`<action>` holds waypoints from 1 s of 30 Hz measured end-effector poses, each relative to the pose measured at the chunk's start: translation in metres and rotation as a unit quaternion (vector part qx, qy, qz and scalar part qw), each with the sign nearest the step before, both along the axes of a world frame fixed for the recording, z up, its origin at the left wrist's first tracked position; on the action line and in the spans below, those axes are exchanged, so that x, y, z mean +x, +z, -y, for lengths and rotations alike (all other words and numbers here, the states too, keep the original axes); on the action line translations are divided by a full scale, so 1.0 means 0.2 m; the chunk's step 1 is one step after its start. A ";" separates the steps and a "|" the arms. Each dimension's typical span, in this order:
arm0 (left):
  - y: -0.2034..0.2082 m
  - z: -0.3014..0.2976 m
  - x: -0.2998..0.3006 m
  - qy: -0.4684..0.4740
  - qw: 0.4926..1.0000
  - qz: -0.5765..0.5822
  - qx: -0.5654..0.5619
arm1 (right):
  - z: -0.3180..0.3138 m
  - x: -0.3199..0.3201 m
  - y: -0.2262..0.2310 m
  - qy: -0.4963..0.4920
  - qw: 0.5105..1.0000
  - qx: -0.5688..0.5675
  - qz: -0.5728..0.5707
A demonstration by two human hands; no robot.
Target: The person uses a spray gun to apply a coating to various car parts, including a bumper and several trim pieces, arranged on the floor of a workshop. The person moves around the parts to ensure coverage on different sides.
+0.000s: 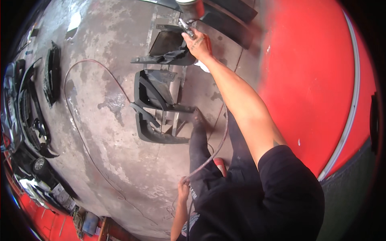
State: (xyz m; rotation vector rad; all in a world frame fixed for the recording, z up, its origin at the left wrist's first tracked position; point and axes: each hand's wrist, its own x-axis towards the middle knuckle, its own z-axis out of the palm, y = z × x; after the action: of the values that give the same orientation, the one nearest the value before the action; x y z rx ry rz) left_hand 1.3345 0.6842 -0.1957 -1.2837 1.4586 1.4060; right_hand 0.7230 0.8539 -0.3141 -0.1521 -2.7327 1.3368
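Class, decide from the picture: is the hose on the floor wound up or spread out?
Spread out: the hose runs across the floor in a broad, open curve.

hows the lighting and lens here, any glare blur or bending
Head view: fisheye bends the grey strip and blackens the corners; head view: glare whitens the floor at upper left; head view: the red surface's left edge looks hazy, the right hand clearer.
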 end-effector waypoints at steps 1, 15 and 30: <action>-0.03 0.04 0.08 -0.003 1.000 -0.004 0.013 | 0.00 0.07 0.00 -0.011 1.000 0.011 0.008; -0.19 0.33 0.60 0.086 0.988 -0.029 0.127 | -0.95 1.20 -0.22 -0.383 0.920 0.074 0.042; -0.07 0.23 0.46 -0.134 0.991 -0.021 0.018 | -1.09 1.16 0.00 -0.283 0.955 -0.015 0.089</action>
State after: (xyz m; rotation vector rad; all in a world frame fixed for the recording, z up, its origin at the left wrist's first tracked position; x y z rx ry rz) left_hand 1.4270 0.6382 -0.2089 -0.9976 1.5621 1.2794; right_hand 0.9553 1.0727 -0.3147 -1.0137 -2.4981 1.2309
